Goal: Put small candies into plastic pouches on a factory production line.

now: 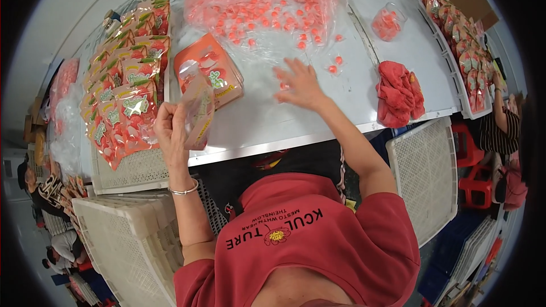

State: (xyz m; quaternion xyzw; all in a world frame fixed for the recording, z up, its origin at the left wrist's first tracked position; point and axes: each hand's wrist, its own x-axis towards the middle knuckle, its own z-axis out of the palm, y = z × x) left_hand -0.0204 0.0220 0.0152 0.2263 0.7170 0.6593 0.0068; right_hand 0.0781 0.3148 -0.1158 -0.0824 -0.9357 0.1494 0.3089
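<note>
My left hand (171, 125) pinches the edge of a pink candy pouch (199, 115), held upright over the table's front edge. Just behind it lies a stack of flat pouches (211, 67) in the same pink. Over the table, my right hand (302, 86) is spread, fingers apart and slightly blurred. A small pink wrapped candy shows by its fingers; I cannot tell whether they touch it. Beyond that hand, a large clear plastic bag (259, 5) lies open with a heap of pink wrapped candies. A few loose candies (333, 69) rest to the right.
Rows of filled pouches (126, 88) stand in a crate at the left; another tray of pouches (463, 51) is at the far right. A red cloth (398, 94) and a clear jar of candies (389, 23) sit on the table (267, 125). Other people work at both sides.
</note>
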